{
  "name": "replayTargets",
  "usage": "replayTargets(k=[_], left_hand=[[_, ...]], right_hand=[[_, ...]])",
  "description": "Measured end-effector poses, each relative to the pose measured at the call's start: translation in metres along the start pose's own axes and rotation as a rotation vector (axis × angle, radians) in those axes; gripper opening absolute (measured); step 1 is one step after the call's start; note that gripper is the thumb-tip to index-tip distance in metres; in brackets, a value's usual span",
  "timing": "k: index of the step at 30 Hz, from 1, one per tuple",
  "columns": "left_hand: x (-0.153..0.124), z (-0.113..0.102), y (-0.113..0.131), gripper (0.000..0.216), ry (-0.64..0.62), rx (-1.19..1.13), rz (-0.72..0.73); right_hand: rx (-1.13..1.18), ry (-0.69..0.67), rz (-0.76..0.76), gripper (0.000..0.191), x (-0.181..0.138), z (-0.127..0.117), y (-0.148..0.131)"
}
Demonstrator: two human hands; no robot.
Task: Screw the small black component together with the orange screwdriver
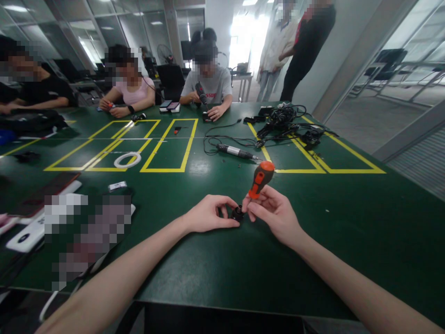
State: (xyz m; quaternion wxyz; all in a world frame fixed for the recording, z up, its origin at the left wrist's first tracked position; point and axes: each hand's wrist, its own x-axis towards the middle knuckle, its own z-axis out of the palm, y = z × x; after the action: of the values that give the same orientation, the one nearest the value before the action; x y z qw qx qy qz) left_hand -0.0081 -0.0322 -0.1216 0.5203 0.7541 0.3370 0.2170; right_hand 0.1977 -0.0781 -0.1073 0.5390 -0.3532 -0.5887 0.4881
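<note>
A small black round part (pixel 238 214) rests on the green table, gripped between the thumb and fingers of my left hand (pixel 212 213). My right hand (pixel 273 211) pinches a screwdriver (pixel 261 178) with an orange and dark grey handle, low down near its shaft. The handle points up and leans to the right. My right fingertips are close beside the black part; the screwdriver's tip is hidden behind them, so contact with the part cannot be made out.
Beyond my hands lie an electric screwdriver (pixel 234 151) and a heap of black cables (pixel 281 120). A white ring (pixel 127 160) lies among yellow tape outlines. Phones and a white power strip (pixel 29 236) are at left. Co-workers sit across the green table (pixel 194 273); one holds a drill (pixel 200 93).
</note>
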Motion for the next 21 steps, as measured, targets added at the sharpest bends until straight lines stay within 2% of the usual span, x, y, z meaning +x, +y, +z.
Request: replayTargets(k=[10,21], left_hand=[[-0.0004,-0.0001,-0.0011,0.041,0.003,-0.002,-0.005],[0.0001,-0.0002,0.0002,0.038,0.002,-0.001,-0.009]], right_hand=[[-0.043,-0.006,-0.012,0.038,0.002,-0.0012,-0.0005],[-0.049,0.064,0.004,0.039,0.0014,0.0005,-0.0009]])
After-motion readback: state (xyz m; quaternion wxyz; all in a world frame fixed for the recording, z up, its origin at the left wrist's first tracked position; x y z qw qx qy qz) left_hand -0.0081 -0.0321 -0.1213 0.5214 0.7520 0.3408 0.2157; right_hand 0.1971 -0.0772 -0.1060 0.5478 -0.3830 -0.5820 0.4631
